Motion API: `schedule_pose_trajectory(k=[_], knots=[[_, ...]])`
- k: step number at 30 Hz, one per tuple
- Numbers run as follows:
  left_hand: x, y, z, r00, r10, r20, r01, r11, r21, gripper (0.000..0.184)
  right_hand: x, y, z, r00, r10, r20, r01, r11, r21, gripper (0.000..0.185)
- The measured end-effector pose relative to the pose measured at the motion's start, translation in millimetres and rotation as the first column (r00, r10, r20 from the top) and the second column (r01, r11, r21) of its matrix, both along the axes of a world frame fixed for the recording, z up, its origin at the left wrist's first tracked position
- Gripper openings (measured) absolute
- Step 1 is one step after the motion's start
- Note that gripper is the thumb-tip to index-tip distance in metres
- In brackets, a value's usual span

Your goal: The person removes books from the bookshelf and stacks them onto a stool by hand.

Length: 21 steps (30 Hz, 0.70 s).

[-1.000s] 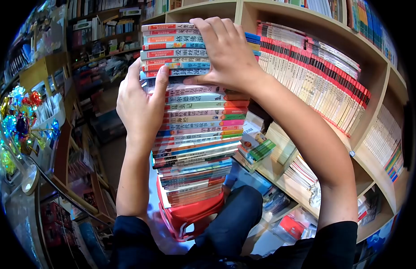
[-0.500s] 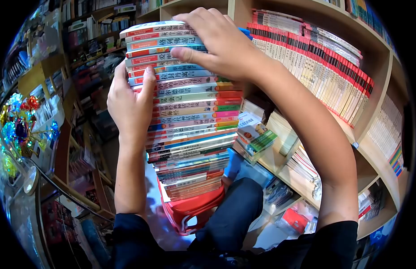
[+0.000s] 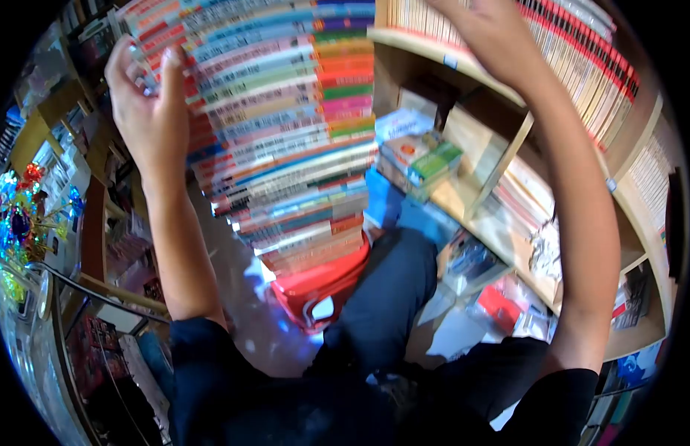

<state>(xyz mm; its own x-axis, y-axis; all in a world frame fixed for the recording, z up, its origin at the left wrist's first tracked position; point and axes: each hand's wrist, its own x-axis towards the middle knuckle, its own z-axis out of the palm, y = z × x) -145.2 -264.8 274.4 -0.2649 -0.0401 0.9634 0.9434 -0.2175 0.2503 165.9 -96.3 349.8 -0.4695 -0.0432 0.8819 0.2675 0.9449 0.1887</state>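
A tall stack of books [image 3: 278,119], spines toward me, stands on a red plastic stool [image 3: 315,286]. It leans a little and its top passes out of view. My left hand [image 3: 148,104] wraps the stack's upper left corner, thumb against the spines and fingers round the side. At the upper right, my right hand [image 3: 490,33] is apart from the stack, in front of a shelf row of red-topped books [image 3: 575,59]. The upper edge of the picture cuts off most of its fingers, so what they do is hidden.
A wooden bookshelf [image 3: 501,171] fills the right side, with small books [image 3: 423,160] on a lower ledge. My knee [image 3: 386,290] is close beside the stool. Shiny foil decorations [image 3: 25,208] and a glass counter [image 3: 55,312] are at the left.
My right hand has left the top of the stack and moved right toward the shelf. My left hand stays at the stack's side. The view has shifted, so the stack appears higher.
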Motion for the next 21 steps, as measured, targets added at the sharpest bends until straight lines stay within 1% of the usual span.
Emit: schedule_pose_trajectory(k=[1,2,4,5,6,8,10,11,12,13,14,15,16,18,19,20,21], knots=[[5.1,-3.1,2.8,1.000,-0.007,-0.020,0.007,1.000,-0.004,0.065,10.4,-0.9,-5.9,1.000,0.013,0.005,-0.013,0.999,0.042,0.051],[-7.6,0.9,5.2,0.983,0.092,-0.161,-0.084,0.995,0.058,0.057,28.0,-9.6,-14.9,0.996,-0.086,0.031,0.088,0.995,-0.045,0.049],[-10.0,-5.8,18.8,0.971,0.167,-0.173,-0.167,0.986,0.019,0.072,53.1,2.2,-37.2,0.999,-0.031,0.014,0.031,0.998,-0.053,0.047],[-18.9,-10.3,31.1,0.904,0.332,-0.270,-0.339,0.940,0.022,0.074,64.9,-3.6,-45.2,0.994,-0.109,0.024,0.111,0.987,-0.114,0.047],[-26.9,-13.0,42.7,0.798,0.479,-0.366,-0.498,0.866,0.047,0.076,76.2,-13.0,-53.6,0.982,-0.186,0.037,0.190,0.968,-0.166,0.047],[4.5,-2.1,57.4,0.661,0.704,-0.259,-0.695,0.705,0.142,0.081,92.7,-27.7,-77.0,0.987,-0.159,0.039,0.163,0.973,-0.165,0.049],[28.2,0.6,77.9,0.691,0.645,-0.327,-0.651,0.752,0.108,0.072,107.0,-23.1,-94.2,0.990,-0.138,0.027,0.140,0.978,-0.151,0.052],[39.1,2.4,87.7,0.700,0.623,-0.349,-0.634,0.767,0.096,0.070,118.4,-15.6,-102.1,0.990,-0.139,0.015,0.139,0.958,-0.253,0.051],[51.1,5.4,96.3,0.736,0.579,-0.350,-0.636,0.769,-0.067,0.063,130.9,-8.1,-110.5,0.990,-0.143,0.003,0.135,0.927,-0.349,0.050],[60.5,9.9,99.5,0.760,0.542,-0.359,-0.617,0.775,-0.137,0.060,140.8,-6.3,-118.9,0.985,-0.172,-0.020,0.159,0.945,-0.286,0.054],[67.3,15.4,103.1,0.776,0.511,-0.371,-0.601,0.778,-0.185,0.056,147.7,-15.6,-128.5,0.989,-0.144,-0.030,0.125,0.927,-0.354,0.046],[76.6,18.4,105.0,0.791,0.477,-0.383,-0.580,0.784,-0.222,0.053,156.4,-19.5,-140.5,0.988,-0.150,-0.027,0.123,0.890,-0.440,0.047],[86.2,19.4,106.2,0.800,0.453,-0.395,-0.565,0.789,-0.240,0.050,166.8,-21.9,-153.7,0.971,-0.239,0.012,0.225,0.896,-0.382,0.047],[100.0,23.5,105.1,0.813,0.410,-0.412,-0.543,0.789,-0.287,0.047,175.9,-34.3,-176.2,0.970,-0.225,0.088,0.241,0.866,-0.438,0.045],[103.5,25.9,105.9,0.817,0.394,-0.420,-0.536,0.787,-0.306,0.046,180.5,-41.5,-186.3,0.968,-0.221,0.119,0.250,0.821,-0.513,0.045],[106.6,26.8,105.1,0.822,0.379,-0.425,-0.531,0.780,-0.331,0.045,188.6,-41.0,-202.1,0.954,-0.252,0.165,0.301,0.785,-0.542,0.045],[105.4,28.5,104.4,0.824,0.365,-0.433,-0.528,0.771,-0.356,0.046,195.8,-41.5,-210.4,0.946,-0.247,0.210,0.324,0.733,-0.598,0.044]])
